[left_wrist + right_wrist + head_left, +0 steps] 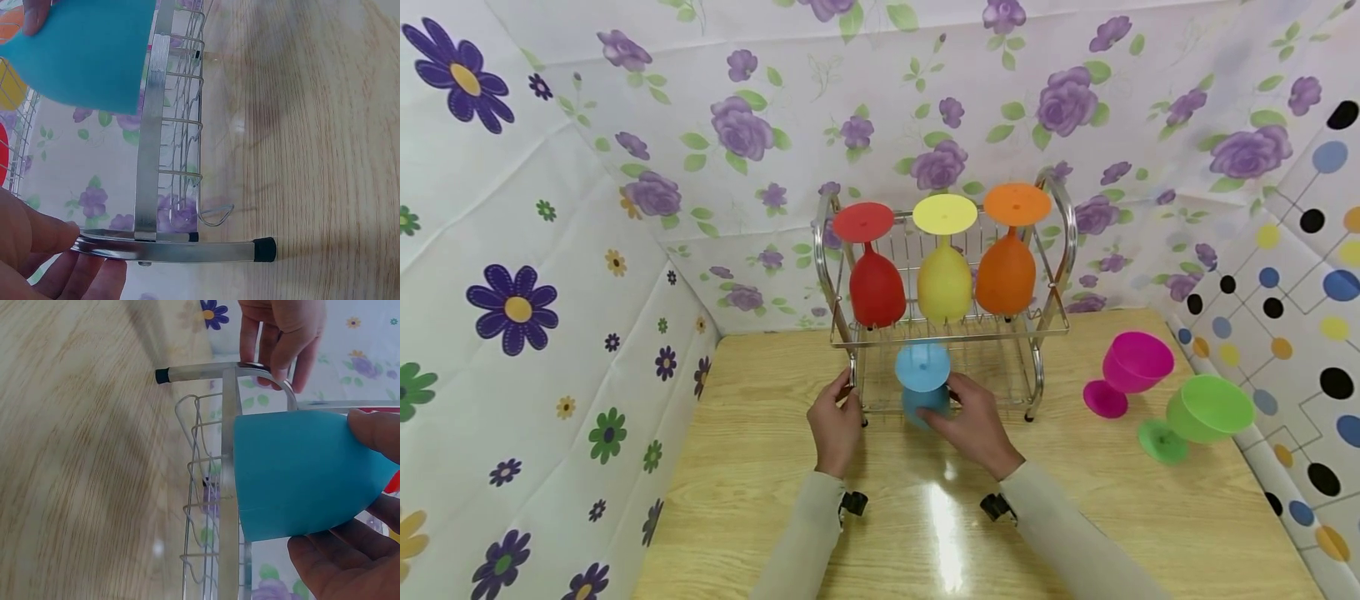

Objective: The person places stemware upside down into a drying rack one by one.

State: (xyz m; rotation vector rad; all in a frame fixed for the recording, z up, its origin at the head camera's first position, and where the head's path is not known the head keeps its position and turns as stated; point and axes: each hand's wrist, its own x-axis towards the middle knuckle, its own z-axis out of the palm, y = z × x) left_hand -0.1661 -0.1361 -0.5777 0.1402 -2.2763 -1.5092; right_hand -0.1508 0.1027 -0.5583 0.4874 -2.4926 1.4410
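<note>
A blue goblet (922, 367) is upside down at the front of the lower tier of a metal dish rack (950, 337). My right hand (976, 423) grips its bowl, thumb on the near side and fingers on the far side, as the right wrist view shows with the goblet (300, 475). The rim is close to the rack's front bar (229, 462). My left hand (837, 425) holds the rack's front left leg (187, 250) between thumb and fingers. On the upper tier stand a red goblet (877, 287), a yellow goblet (944, 283) and an orange goblet (1006, 275), all upside down.
To the right of the rack, a pink goblet (1138, 363) and a green goblet (1210, 410) lie tilted on the wooden table (760, 500). Patterned cloth walls (880, 125) enclose the table at the back and on both sides.
</note>
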